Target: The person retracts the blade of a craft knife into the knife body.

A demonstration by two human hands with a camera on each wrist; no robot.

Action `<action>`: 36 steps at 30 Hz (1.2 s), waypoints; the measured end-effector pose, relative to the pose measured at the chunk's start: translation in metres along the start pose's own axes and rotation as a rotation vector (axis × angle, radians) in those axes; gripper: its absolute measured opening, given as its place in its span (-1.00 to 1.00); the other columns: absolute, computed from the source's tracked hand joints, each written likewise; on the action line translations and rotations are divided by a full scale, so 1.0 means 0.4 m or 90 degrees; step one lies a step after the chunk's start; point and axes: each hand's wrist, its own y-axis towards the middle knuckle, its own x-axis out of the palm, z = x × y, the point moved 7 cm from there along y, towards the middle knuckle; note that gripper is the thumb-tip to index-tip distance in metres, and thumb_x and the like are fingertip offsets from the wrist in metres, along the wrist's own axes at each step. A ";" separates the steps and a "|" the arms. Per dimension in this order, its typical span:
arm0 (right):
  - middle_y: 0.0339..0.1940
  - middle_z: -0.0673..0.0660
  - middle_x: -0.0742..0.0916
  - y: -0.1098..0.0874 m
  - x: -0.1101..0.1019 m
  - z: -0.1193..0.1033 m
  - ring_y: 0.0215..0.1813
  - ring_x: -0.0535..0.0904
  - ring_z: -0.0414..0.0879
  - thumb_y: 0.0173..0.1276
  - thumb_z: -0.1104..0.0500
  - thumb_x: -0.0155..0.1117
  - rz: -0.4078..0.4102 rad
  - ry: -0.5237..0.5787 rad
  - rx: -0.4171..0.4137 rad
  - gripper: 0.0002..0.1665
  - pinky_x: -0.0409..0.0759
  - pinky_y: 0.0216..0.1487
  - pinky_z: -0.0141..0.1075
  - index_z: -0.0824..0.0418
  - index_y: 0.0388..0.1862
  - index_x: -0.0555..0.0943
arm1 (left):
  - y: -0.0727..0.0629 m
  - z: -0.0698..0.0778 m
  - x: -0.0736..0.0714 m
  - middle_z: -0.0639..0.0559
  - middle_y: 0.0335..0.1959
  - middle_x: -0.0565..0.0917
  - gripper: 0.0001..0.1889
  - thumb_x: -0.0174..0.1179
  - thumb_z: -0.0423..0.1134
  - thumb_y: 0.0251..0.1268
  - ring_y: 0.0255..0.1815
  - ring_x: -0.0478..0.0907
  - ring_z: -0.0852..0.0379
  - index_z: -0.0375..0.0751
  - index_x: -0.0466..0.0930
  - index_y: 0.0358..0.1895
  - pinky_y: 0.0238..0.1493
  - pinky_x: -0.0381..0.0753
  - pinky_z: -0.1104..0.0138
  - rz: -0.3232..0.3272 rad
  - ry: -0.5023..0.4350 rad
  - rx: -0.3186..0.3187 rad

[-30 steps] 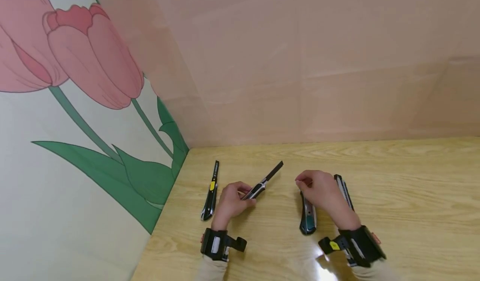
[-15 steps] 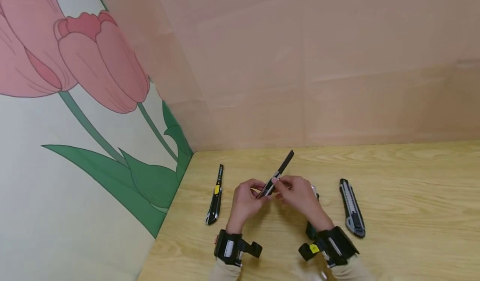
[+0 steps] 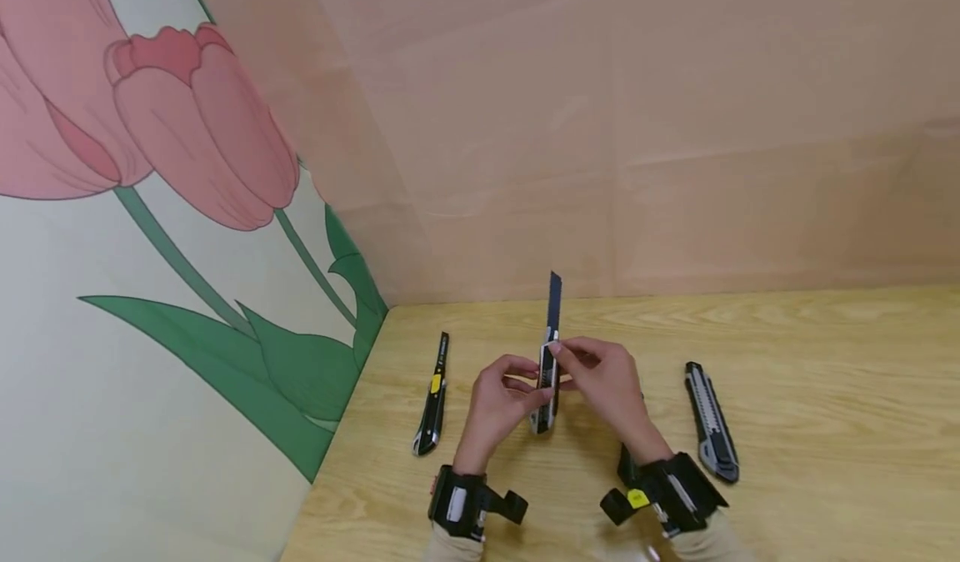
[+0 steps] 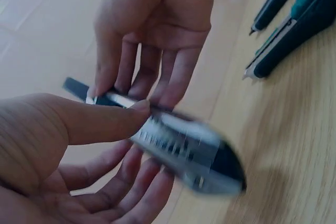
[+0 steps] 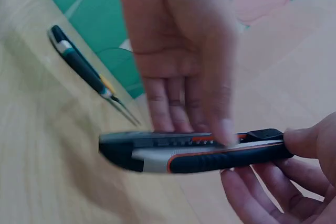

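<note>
Both hands hold one box cutter (image 3: 543, 416) above the table, its long dark blade (image 3: 554, 299) slid out and pointing to the far wall. My left hand (image 3: 498, 399) grips the body from the left, thumb on one side and fingers on the other. Near the blade end, my right hand (image 3: 609, 381) pinches the same cutter, its thumb on the upper face. Up close in the right wrist view, the cutter (image 5: 226, 160) has a black grip with orange trim and a silvery part. Motion blurs it in the left wrist view.
On the wooden table (image 3: 840, 395), a black cutter with a yellow slider (image 3: 431, 412) lies at left. A grey and black cutter (image 3: 711, 424) lies at right. A green-black cutter (image 4: 294, 30) is mostly hidden behind the right wrist in the head view.
The right hand came left from above the green-black cutter and took hold of the held cutter's front. The cutter has swung from slanting right to pointing nearly straight away.
</note>
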 end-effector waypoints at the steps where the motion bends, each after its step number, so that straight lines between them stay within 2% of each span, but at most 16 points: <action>1: -0.23 0.29 0.75 0.001 -0.008 0.000 -0.23 0.70 0.17 0.41 0.06 0.26 0.004 0.000 -0.002 -0.65 0.71 -0.34 -0.14 0.31 -0.01 0.67 | -0.001 -0.003 0.004 0.09 -0.13 0.66 -0.65 0.49 -0.19 0.04 -0.22 0.65 0.12 -0.02 0.63 -0.07 -0.22 0.65 0.29 -0.012 -0.009 -0.005; 4: -0.20 0.22 0.75 0.005 -0.032 0.007 -0.23 0.70 0.10 0.40 -0.04 0.25 0.017 -0.018 0.006 -0.59 0.71 -0.29 -0.15 0.24 0.02 0.67 | -0.002 -0.012 0.015 0.12 -0.12 0.68 -0.69 0.47 -0.18 0.08 -0.21 0.65 0.12 0.02 0.66 -0.09 -0.20 0.65 0.26 -0.054 -0.019 -0.018; 8: -0.16 0.19 0.74 0.013 -0.056 0.013 -0.21 0.68 0.04 0.37 -0.15 0.25 0.032 -0.011 0.023 -0.51 0.71 -0.25 -0.15 0.19 0.04 0.67 | -0.001 -0.015 0.025 0.14 -0.12 0.68 -0.71 0.45 -0.16 0.11 -0.19 0.65 0.10 0.03 0.67 -0.08 -0.19 0.64 0.26 -0.099 -0.020 -0.014; 12: -0.14 0.21 0.72 0.016 -0.070 0.005 -0.21 0.66 0.03 0.35 -0.16 0.26 0.054 0.017 0.017 -0.49 0.71 -0.26 -0.16 0.21 0.04 0.67 | -0.003 -0.009 0.034 0.13 -0.12 0.69 -0.73 0.44 -0.19 0.11 -0.19 0.66 0.07 0.02 0.68 -0.09 -0.18 0.65 0.26 -0.130 -0.035 -0.004; 19: -0.14 0.17 0.73 0.009 -0.078 -0.013 -0.21 0.65 0.00 0.38 -0.12 0.24 0.070 0.034 -0.010 -0.52 0.71 -0.26 -0.21 0.20 0.06 0.66 | -0.017 -0.004 0.058 0.05 -0.24 0.73 -0.77 0.43 -0.26 0.12 -0.26 0.71 0.05 -0.04 0.70 -0.13 -0.21 0.69 0.17 -0.199 -0.100 -0.029; 24: -0.16 0.18 0.73 0.006 -0.085 -0.023 -0.22 0.66 -0.01 0.39 -0.11 0.23 0.067 0.027 -0.015 -0.53 0.71 -0.27 -0.22 0.21 0.05 0.66 | -0.017 0.008 0.071 0.05 -0.26 0.74 -0.76 0.45 -0.28 0.08 -0.26 0.70 0.08 -0.09 0.71 -0.15 -0.25 0.67 0.28 -0.190 -0.111 0.004; 30: -0.16 0.17 0.73 0.008 -0.106 -0.031 -0.23 0.67 -0.03 0.38 -0.15 0.22 0.066 -0.017 -0.012 -0.50 0.71 -0.30 -0.23 0.19 0.07 0.66 | -0.017 0.011 0.104 0.01 -0.26 0.75 -0.77 0.45 -0.30 0.08 -0.26 0.72 0.06 -0.10 0.72 -0.16 -0.23 0.68 0.27 -0.197 -0.164 0.001; 36: -0.12 0.21 0.71 0.007 -0.123 -0.029 -0.20 0.66 -0.02 0.39 -0.13 0.23 0.054 0.014 0.004 -0.47 0.71 -0.28 -0.20 0.24 0.09 0.64 | -0.017 0.017 0.108 0.06 -0.24 0.75 -0.81 0.46 -0.28 0.07 -0.25 0.71 0.06 -0.05 0.74 -0.21 -0.24 0.68 0.28 -0.156 -0.160 0.003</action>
